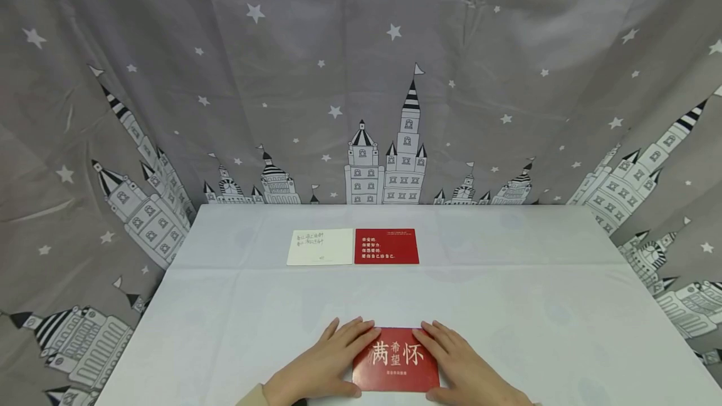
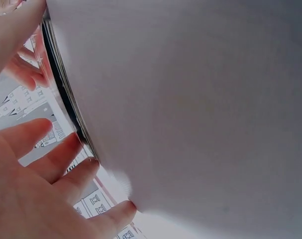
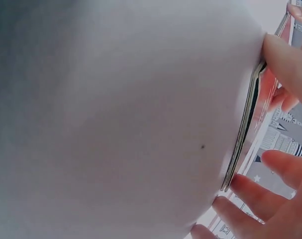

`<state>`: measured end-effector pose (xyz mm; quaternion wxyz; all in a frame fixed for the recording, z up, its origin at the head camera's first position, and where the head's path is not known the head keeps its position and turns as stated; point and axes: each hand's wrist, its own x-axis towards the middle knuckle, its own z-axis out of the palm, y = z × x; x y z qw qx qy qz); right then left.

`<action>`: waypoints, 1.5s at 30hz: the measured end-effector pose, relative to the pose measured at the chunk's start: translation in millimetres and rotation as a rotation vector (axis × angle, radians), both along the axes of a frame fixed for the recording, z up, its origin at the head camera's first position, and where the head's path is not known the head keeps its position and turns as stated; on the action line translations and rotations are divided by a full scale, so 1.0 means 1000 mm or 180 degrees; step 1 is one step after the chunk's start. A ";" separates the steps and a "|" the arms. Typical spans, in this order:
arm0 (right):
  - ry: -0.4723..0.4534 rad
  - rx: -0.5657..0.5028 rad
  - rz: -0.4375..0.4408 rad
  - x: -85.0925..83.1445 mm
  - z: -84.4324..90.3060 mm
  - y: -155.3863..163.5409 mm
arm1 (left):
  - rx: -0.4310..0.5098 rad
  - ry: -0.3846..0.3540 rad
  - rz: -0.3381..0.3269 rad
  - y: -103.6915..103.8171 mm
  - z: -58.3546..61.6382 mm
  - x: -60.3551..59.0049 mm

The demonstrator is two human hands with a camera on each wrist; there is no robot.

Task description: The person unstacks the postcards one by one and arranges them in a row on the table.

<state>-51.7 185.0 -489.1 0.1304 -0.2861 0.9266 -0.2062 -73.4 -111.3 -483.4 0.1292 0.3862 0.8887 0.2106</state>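
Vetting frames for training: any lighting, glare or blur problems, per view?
Head: fairly even light, large white characters on the near red rectangular card readable, top lines on far red rectangular card too small; left wrist: white tabletop mostly shaded grey, washed out near the bottom; right wrist: tabletop shaded darkest upper left, bright near the top right, surface detail soft.

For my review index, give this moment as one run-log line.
left hand: touches red-topped stack, left side | right hand: touches right side | beyond: cream card left of red card
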 end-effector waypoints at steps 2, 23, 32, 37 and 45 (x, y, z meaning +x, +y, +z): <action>-0.0065 -0.0025 -0.0025 0.000 0.001 0.000 | 0.0027 -0.0008 0.0005 0.000 0.000 0.000; -0.0127 -0.0149 -0.0111 -0.009 0.017 0.007 | 0.0191 -0.0243 0.0070 0.000 0.012 -0.007; 0.0267 -0.0237 0.0067 -0.011 0.016 0.010 | 0.0240 -0.0230 0.0119 0.000 0.013 -0.009; 0.0473 -0.0218 0.0111 -0.015 0.018 0.011 | 0.0282 -0.0130 0.0117 0.001 0.013 -0.012; 0.0474 -0.0169 0.0041 -0.020 0.024 0.012 | 0.0261 -0.0055 0.0168 0.005 0.019 -0.016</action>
